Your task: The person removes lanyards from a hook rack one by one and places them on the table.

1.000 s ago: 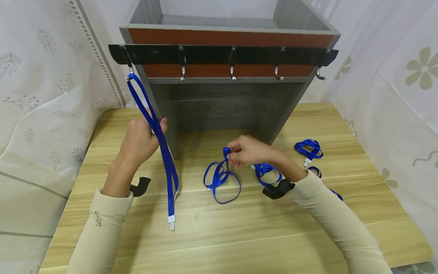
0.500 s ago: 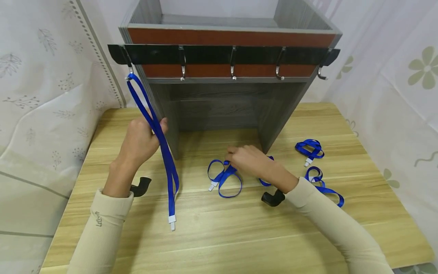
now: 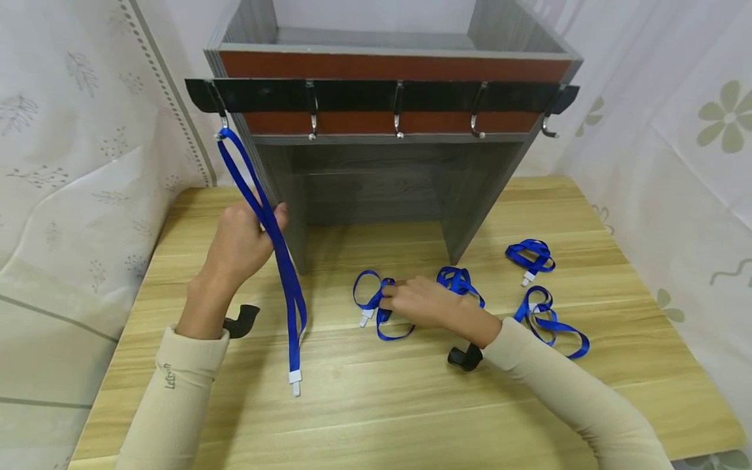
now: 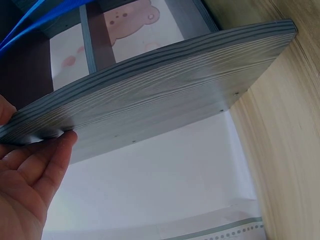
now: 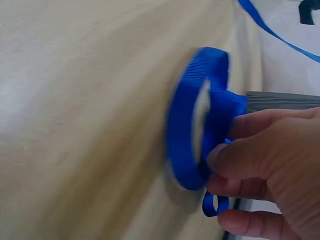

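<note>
My left hand (image 3: 237,241) grips the front edge of a grey wooden side panel (image 4: 165,100), thumb on one face and fingers on the other. In front of it hangs a blue lanyard (image 3: 284,261), looped over the leftmost hook, its white clip (image 3: 295,377) low down. My right hand (image 3: 423,300) is low over the table, pinching a coiled blue lanyard (image 5: 185,125) between thumb and fingers. That coil's white clip (image 3: 367,317) sticks out at its left, and the hand hides part of the strap.
A black rail (image 3: 358,96) with several metal hooks runs across the grey shelf unit's front. Coiled lanyards lie on the wooden table (image 3: 364,418): one by the right hand (image 3: 455,281), others farther right (image 3: 534,266). Patterned cloth (image 3: 64,196) surrounds the table.
My right hand has lowered the lifted strap to the table and now works in the coil, which has shifted slightly. The left hand and hanging lanyard have stayed put.
</note>
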